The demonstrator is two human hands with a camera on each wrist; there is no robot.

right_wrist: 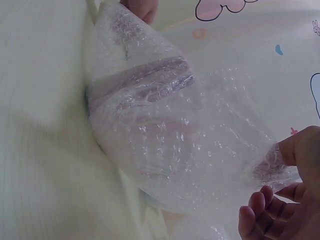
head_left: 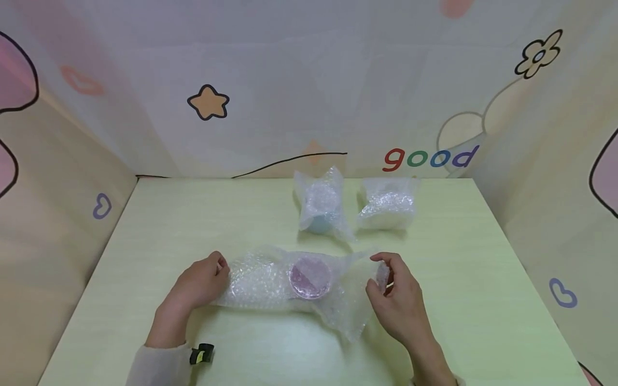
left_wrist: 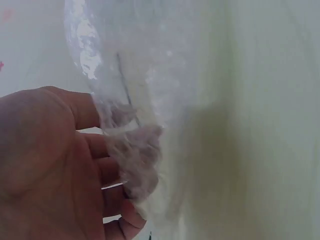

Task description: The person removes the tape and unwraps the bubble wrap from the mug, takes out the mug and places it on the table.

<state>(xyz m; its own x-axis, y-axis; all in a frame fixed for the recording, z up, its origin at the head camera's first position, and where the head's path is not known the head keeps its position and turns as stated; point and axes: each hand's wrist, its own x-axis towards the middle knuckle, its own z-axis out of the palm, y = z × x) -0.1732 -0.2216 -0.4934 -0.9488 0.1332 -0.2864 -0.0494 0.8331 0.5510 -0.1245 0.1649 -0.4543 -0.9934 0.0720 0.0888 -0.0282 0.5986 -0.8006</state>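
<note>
A long sheet of bubble wrap (head_left: 260,281) lies spread across the table's front middle. Under it shows a round item with a pinkish-purple top (head_left: 310,277), blurred by the film. My left hand (head_left: 200,281) grips the wrap's left end; in the left wrist view its fingertips show through the clear film. At the opposite end my right hand (head_left: 398,300) pinches the wrap's edge between thumb and index finger, the other fingers bent loosely below. In the right wrist view the raised wrap (right_wrist: 215,135) stretches from the item to that hand.
Two more bubble-wrapped bundles stand toward the back: one with a bluish base (head_left: 321,206), and a white one (head_left: 388,203) to its right. A black strap piece (head_left: 201,353) is by my left sleeve. Printed cloth (head_left: 309,96) walls in the pale table (head_left: 270,354).
</note>
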